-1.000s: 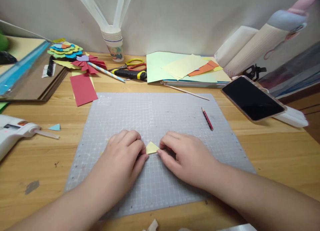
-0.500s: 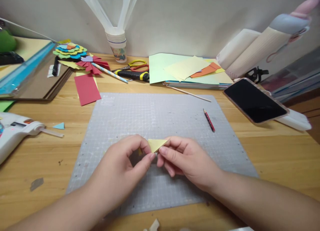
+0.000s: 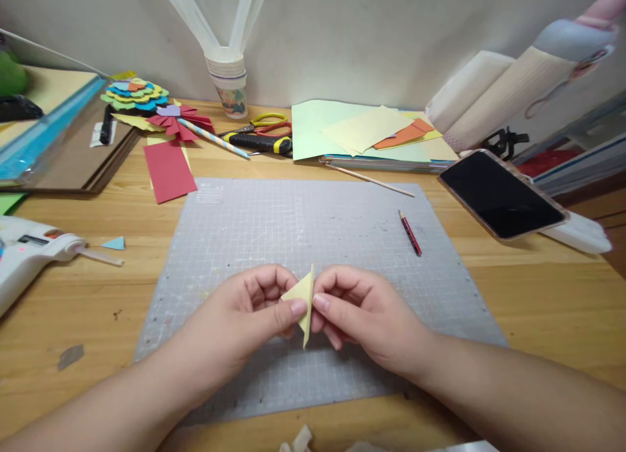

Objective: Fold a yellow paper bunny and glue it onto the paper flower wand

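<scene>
A small piece of pale yellow paper point(image 3: 300, 291), folded to a triangle, is held over the middle of the grey cutting mat point(image 3: 254, 224). My left hand point(image 3: 259, 302) pinches it, thumb on the face turned to me and fingers behind. Its long folded edge stands nearly upright on the right side. Along that edge, the thumb and forefinger of my right hand point(image 3: 359, 305) are closed on the paper. The fingertips behind the paper are partly hidden.
A short red-and-black pencil point(image 3: 409, 233) lies on the mat. Left is a white glue gun point(image 3: 34, 256); right, a phone point(image 3: 503, 194). Red paper point(image 3: 169, 173), scissors point(image 3: 264, 126), a paper-cup stack point(image 3: 231, 93) and coloured sheets point(image 3: 308, 132) line the back.
The yellow triangle has been turned so its long edge, on top before, now runs upright at the right. My left thumb has shifted onto its face. The camera view has moved slightly.
</scene>
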Tool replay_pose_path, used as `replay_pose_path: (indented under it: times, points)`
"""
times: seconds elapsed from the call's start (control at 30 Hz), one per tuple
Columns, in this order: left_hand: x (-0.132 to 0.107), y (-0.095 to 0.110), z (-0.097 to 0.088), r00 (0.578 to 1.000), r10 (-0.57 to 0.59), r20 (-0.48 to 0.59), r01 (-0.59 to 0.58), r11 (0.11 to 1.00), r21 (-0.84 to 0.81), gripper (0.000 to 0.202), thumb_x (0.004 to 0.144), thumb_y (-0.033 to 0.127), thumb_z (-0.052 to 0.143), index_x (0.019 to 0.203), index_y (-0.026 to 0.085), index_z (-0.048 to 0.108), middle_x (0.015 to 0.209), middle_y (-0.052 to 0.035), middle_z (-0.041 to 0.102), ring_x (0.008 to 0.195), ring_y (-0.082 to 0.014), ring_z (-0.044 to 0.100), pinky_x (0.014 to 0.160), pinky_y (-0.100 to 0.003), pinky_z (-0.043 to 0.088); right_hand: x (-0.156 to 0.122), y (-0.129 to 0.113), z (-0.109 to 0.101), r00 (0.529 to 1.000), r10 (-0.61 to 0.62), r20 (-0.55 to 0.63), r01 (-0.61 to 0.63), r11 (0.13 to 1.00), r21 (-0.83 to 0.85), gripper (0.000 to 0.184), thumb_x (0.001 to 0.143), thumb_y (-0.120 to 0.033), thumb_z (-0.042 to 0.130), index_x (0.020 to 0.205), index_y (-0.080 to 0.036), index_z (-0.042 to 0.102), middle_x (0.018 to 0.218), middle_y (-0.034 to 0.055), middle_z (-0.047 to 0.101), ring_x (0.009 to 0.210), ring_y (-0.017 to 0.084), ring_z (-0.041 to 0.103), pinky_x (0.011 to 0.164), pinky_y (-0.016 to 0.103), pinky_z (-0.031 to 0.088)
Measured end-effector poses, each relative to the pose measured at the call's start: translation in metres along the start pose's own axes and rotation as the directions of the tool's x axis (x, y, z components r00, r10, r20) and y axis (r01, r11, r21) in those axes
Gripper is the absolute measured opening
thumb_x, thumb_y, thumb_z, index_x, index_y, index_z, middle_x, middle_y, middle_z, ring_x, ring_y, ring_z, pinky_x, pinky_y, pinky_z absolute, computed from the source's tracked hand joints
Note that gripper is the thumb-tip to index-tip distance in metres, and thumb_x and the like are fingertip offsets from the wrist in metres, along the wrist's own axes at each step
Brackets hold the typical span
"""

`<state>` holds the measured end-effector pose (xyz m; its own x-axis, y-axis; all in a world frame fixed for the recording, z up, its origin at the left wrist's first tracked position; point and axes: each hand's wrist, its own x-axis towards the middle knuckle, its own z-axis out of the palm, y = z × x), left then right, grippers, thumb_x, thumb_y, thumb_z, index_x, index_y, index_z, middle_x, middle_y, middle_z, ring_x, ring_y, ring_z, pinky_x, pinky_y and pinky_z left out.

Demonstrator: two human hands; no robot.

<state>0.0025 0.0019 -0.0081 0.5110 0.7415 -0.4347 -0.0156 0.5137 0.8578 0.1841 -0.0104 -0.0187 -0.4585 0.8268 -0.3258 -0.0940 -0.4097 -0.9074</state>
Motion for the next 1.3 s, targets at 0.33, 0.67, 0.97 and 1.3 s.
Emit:
replay_pose_path:
  times: [0.33, 0.67, 0.97, 1.3]
  points:
    - [0.001, -0.005, -0.001, 1.0, 0.011, -0.014, -0.011, 0.999, -0.05, 0.022, 0.075, 0.031, 0.075, 0.073, 0.017, 0.058, 0.065, 0.0036, 0.062, 0.061, -0.0091, 0.055, 0.061, -0.022, 0.042, 0.0, 0.001, 0.004, 0.993, 0.093, 0.072, -0.094, 0.996, 0.008, 0.032, 0.079, -0.041, 0.072, 0.077, -0.018, 0.051, 0.068, -0.0033, 0.059, 0.052, 0.006, 0.051, 0.051, 0.021, 0.042]
    - [0.0, -0.003, 0.002, 1.0, 0.006, -0.03, -0.005, 0.999, 0.046, 0.021, 0.075, 0.033, 0.071, 0.071, 0.018, 0.057, 0.064, 0.0038, 0.057, 0.062, -0.0099, 0.051, 0.06, -0.023, 0.041, -0.002, -0.002, 0.005, 0.989, 0.138, 0.044, -0.134, 0.987, -0.087, 0.029, 0.077, -0.03, 0.073, 0.068, -0.019, 0.048, 0.059, -0.006, 0.053, 0.05, 0.006, 0.047, 0.049, 0.02, 0.038]
    - [0.0, -0.003, -0.003, 0.999, -0.026, 0.037, 0.028, 0.997, -0.071, 0.018, 0.074, 0.03, 0.077, 0.076, 0.017, 0.064, 0.068, 0.0034, 0.065, 0.065, -0.0092, 0.056, 0.063, -0.021, 0.042, 0.001, -0.004, -0.003, 0.934, 0.283, 0.218, -0.314, 0.941, 0.123, 0.033, 0.07, -0.039, 0.08, 0.069, -0.016, 0.056, 0.054, -0.005, 0.06, 0.044, 0.005, 0.052, 0.043, 0.016, 0.042]
    - [-0.001, -0.002, -0.004, 0.994, -0.09, 0.061, 0.095, 0.992, -0.08, 0.019, 0.069, 0.027, 0.079, 0.07, 0.016, 0.064, 0.066, 0.0032, 0.065, 0.064, -0.01, 0.056, 0.065, -0.022, 0.042, 0.001, -0.003, -0.004, 0.939, 0.275, 0.205, -0.306, 0.942, 0.137, 0.032, 0.069, -0.032, 0.082, 0.068, -0.016, 0.055, 0.051, -0.006, 0.059, 0.042, 0.004, 0.05, 0.042, 0.014, 0.044]
